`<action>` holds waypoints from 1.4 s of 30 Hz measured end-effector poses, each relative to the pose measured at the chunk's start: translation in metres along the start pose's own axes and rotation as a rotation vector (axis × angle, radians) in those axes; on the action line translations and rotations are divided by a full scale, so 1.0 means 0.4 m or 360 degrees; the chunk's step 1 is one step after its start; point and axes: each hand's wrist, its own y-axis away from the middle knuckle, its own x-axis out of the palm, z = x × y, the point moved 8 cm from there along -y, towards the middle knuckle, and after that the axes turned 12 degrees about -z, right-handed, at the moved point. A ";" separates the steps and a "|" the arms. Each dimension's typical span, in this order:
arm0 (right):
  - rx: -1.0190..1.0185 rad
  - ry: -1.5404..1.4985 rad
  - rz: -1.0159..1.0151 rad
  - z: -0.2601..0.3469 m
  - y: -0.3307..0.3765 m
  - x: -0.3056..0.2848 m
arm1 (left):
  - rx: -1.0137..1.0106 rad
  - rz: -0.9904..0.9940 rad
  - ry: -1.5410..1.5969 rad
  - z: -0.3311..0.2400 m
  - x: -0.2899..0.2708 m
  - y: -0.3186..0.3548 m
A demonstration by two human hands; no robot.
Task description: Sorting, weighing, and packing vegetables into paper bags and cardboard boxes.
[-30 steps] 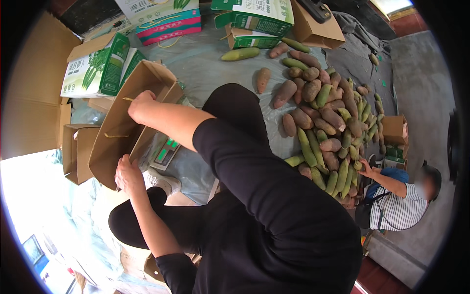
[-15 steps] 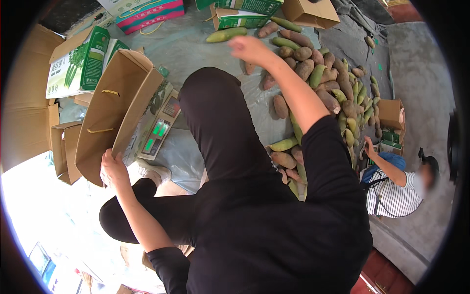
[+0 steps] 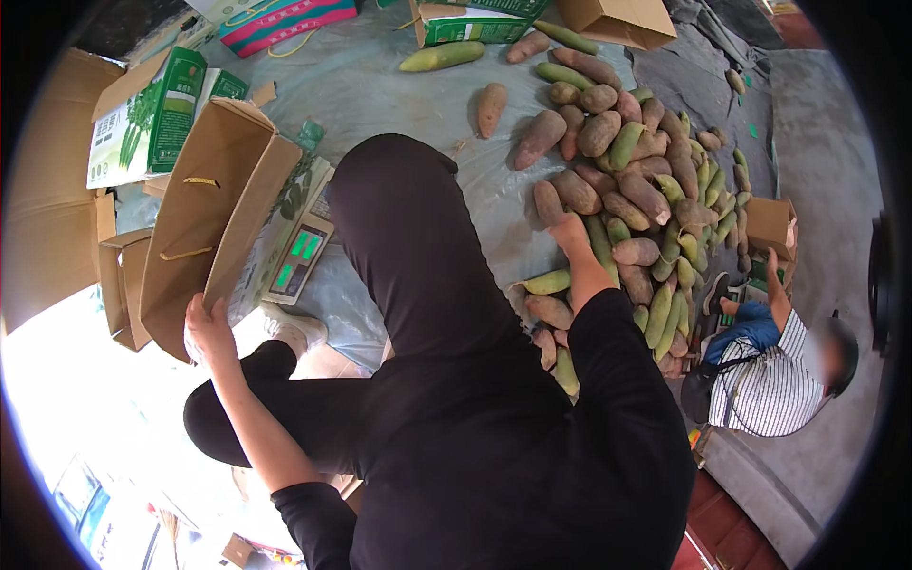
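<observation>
My left hand (image 3: pixel 211 332) grips the near end of an open cardboard box (image 3: pixel 180 214) with yellow cord handles, fingers closed on its edge. The tilted box leans over a scale (image 3: pixel 302 256) with green lit digits; its inside, as far as visible, holds nothing. Far to the right, my right hand (image 3: pixel 570 235) is at the near end of a reddish-brown root vegetable (image 3: pixel 548 202), closed around it, though the fingertips are mostly hidden. That root lies at the left side of a pile of similar brown roots (image 3: pixel 598 133) and long green radishes (image 3: pixel 657 313).
Green-and-white printed cartons (image 3: pixel 142 123) and a pink-and-teal box (image 3: pixel 285 24) stand at the far left. An open brown carton (image 3: pixel 617 24) sits beyond the pile. Plastic sheeting (image 3: pixel 408 104) covers the floor. Another person in a striped shirt (image 3: pixel 765 380) works at the right.
My right hand has come back from the far side near a green radish to the pile's left side. My left hand stays on the box. The other person's arm has shifted.
</observation>
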 end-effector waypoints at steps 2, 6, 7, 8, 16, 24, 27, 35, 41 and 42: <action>0.0199 -0.0149 -0.0043 -0.025 -0.016 0.028 | -0.0002 -0.0032 -0.0015 -0.014 -0.014 0.005; 0.0272 -0.0245 -0.0256 -0.079 -0.072 0.047 | 0.0026 -0.0069 -0.0017 -0.054 -0.018 0.003; 0.0307 -0.0439 -0.0305 -0.089 -0.076 0.054 | 0.0031 -0.0063 -0.0016 -0.060 -0.011 0.001; 0.0319 -0.0434 -0.0314 -0.109 -0.084 0.049 | 0.0032 -0.0040 -0.0010 -0.068 0.000 -0.002; 0.0182 -0.0198 -0.0319 0.090 0.007 0.076 | 0.0068 -0.0229 -0.0158 0.013 -0.027 0.012; 0.0096 -0.0376 -0.0101 0.233 0.052 0.229 | -0.0057 -0.0110 -0.0074 -0.009 -0.048 0.012; 0.0304 -0.0324 0.0224 0.144 0.001 0.265 | -0.0003 -0.0087 0.0050 -0.064 -0.044 0.000; -0.0024 -0.0978 0.0386 0.352 0.010 0.186 | -0.0041 -0.0070 -0.0045 -0.050 -0.053 0.008; -0.0884 -0.1008 0.0290 0.831 0.067 -0.146 | -0.0036 -0.0108 -0.0053 -0.034 -0.063 0.018; -0.0944 -0.1133 0.0358 0.918 0.104 -0.205 | -0.0033 -0.0089 -0.0069 -0.032 -0.057 0.019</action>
